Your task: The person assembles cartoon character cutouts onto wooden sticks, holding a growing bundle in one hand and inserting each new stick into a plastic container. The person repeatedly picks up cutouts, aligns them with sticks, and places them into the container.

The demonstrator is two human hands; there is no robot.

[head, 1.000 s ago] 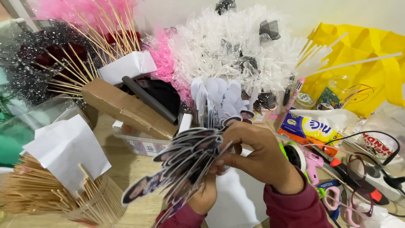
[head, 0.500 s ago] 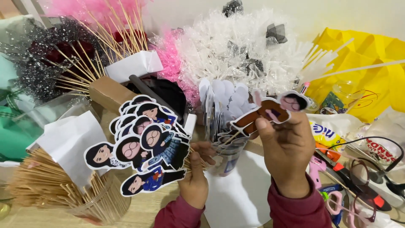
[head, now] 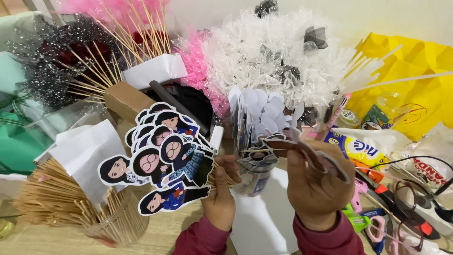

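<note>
Cardboard cartoon-figure cutouts [head: 163,163] on skewers, fanned face-up for viewing, gripped at their sticks by the left hand [head: 219,200], fingers closed. Right hand [head: 314,189], fingers curled, pinches a single figure cutout [head: 302,151] tilted flat, just beside a clear cup [head: 255,177] of blank-backed cutouts. Bamboo skewers [head: 56,203] bundled at left.

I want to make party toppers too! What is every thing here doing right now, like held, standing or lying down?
Left hand: shut on the fan of cartoon cutouts, held upright.
Right hand: shut on a single cutout, tilted flat.
Clear cup: upright, full of white-backed cutouts.
Jar of wooden skewers: upright, full.
Scissors: lying on the table.
</note>
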